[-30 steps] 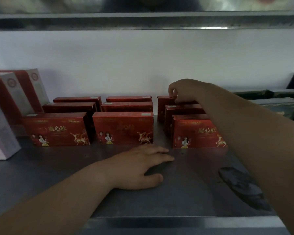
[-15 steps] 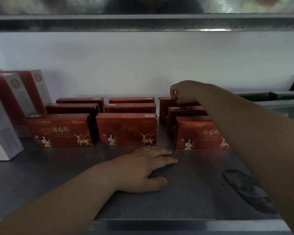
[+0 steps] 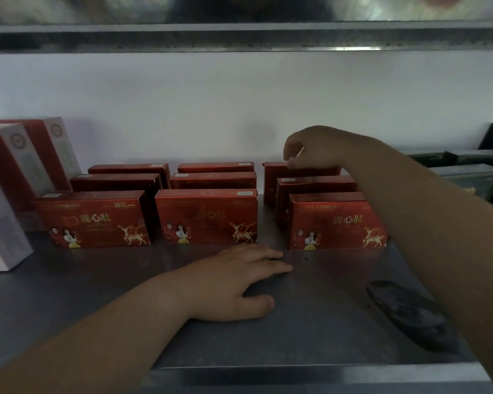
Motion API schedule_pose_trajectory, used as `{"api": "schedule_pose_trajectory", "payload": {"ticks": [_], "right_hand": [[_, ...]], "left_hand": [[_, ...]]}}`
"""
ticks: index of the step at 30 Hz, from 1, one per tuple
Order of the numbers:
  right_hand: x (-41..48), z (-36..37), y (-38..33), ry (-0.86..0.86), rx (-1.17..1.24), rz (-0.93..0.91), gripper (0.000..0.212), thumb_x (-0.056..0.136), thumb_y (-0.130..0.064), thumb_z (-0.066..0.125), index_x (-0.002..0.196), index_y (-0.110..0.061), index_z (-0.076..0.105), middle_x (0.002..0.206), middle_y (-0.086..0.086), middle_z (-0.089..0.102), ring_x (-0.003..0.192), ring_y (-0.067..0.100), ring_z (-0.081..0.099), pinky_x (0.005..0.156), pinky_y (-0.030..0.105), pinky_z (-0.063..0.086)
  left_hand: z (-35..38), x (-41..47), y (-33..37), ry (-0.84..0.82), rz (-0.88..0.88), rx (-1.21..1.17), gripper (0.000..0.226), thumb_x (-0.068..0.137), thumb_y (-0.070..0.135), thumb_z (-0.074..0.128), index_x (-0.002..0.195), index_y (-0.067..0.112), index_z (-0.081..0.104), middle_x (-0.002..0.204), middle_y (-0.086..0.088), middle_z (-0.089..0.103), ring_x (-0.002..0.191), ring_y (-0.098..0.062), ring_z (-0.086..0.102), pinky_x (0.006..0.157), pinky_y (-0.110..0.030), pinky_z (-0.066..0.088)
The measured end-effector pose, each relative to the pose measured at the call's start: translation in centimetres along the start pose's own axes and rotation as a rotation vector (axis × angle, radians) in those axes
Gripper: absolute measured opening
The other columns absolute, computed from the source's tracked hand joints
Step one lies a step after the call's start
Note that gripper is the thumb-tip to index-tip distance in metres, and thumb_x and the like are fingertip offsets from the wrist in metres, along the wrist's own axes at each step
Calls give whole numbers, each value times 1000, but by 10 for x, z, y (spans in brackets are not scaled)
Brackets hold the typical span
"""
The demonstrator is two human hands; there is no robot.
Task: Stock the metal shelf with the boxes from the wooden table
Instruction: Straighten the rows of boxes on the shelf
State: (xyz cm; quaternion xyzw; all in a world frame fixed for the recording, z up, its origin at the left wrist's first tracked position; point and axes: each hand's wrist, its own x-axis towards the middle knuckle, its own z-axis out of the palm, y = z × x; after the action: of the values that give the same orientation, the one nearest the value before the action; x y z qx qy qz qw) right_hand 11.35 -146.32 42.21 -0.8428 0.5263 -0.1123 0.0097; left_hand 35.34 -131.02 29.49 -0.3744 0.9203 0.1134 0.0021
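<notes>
Red boxes with gold deer stand in three columns on the metal shelf (image 3: 97, 308), three deep: front ones at left (image 3: 94, 220), middle (image 3: 208, 217) and right (image 3: 333, 223). My right hand (image 3: 319, 149) hovers over the rear box of the right column (image 3: 276, 180). Its fingers are loosely curled and the fingertips just touch the box's top edge, with the thumb hanging free. My left hand (image 3: 234, 282) lies flat on the shelf in front of the middle column, holding nothing.
Tall white-and-red boxes (image 3: 9, 194) stand at the left end of the shelf. Dark green boxes (image 3: 467, 177) lie at the right behind my forearm. A dark stain (image 3: 404, 314) marks the shelf at front right. The upper shelf (image 3: 239, 35) hangs close overhead.
My right hand has lifted slightly off the rear right box and loosened its grip on the top. My left hand stays flat on the shelf.
</notes>
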Motion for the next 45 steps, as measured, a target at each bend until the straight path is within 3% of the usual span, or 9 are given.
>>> {"api": "schedule_pose_trajectory", "payload": {"ticks": [2, 6, 8, 15, 21, 28, 35, 40, 45], "right_hand": [[-17, -9, -2, -60, 51, -14, 13, 90, -41, 69, 102, -36, 68, 107, -16, 67, 97, 6, 62, 73, 28, 46], [-38, -17, 5, -194, 26, 13, 34, 81, -45, 78, 112, -36, 67, 109, -17, 70, 101, 6, 64, 92, 35, 52], [-37, -13, 8, -221, -48, 18, 39, 79, -38, 82, 115, -36, 67, 109, -17, 68, 101, 8, 64, 91, 35, 52], [-19, 11, 2, -78, -112, -25, 37, 81, -28, 80, 114, -34, 65, 102, -16, 62, 95, 12, 57, 76, 31, 45], [-13, 19, 4, -25, -165, -13, 36, 82, -30, 78, 115, -36, 64, 108, -9, 63, 100, 17, 58, 85, 37, 51], [-15, 20, 2, -12, -173, -19, 36, 85, -29, 75, 119, -34, 64, 112, -8, 63, 98, 15, 55, 84, 35, 49], [-18, 20, -1, -15, -168, -17, 36, 86, -27, 73, 120, -32, 64, 114, -7, 65, 101, 15, 56, 84, 34, 48], [-32, 16, -4, 42, -146, -41, 36, 91, -40, 66, 125, -32, 61, 123, -5, 63, 111, 17, 56, 94, 39, 49], [-71, 6, -10, 86, 100, -118, 20, 92, -52, 61, 105, -38, 69, 105, -16, 70, 103, 7, 64, 94, 38, 51]], "left_hand": [[0, 0, -1, -6, 1, -5, 65, 96, 60, 44, 152, 53, 13, 162, 25, 5, 149, -2, 0, 122, -39, 15], [1, 1, -2, -9, 1, -11, 65, 95, 63, 42, 151, 55, 12, 161, 27, 4, 149, -3, 0, 121, -43, 17], [0, 0, -1, -6, 3, -15, 64, 95, 62, 43, 151, 54, 12, 161, 27, 4, 149, -1, 0, 122, -41, 17], [-1, -1, 2, -1, 2, -10, 64, 97, 57, 45, 153, 50, 16, 162, 24, 6, 148, 1, 1, 121, -33, 13], [-1, -1, 1, 8, 8, -9, 64, 97, 57, 45, 153, 50, 16, 162, 23, 7, 147, 2, 2, 121, -33, 14], [-1, -1, 2, 11, 5, -10, 64, 97, 56, 46, 153, 49, 17, 162, 23, 8, 147, 3, 2, 117, -26, 11], [-1, 0, 1, 2, 4, -6, 64, 97, 58, 45, 153, 51, 15, 161, 24, 7, 147, 2, 3, 119, -30, 13], [0, 0, 0, 6, 4, -13, 64, 96, 59, 45, 152, 52, 16, 161, 24, 8, 148, 1, 4, 121, -35, 16], [-1, 0, 1, -15, -6, -16, 63, 97, 59, 45, 152, 54, 14, 161, 26, 6, 148, 1, 2, 120, -33, 14]]}}
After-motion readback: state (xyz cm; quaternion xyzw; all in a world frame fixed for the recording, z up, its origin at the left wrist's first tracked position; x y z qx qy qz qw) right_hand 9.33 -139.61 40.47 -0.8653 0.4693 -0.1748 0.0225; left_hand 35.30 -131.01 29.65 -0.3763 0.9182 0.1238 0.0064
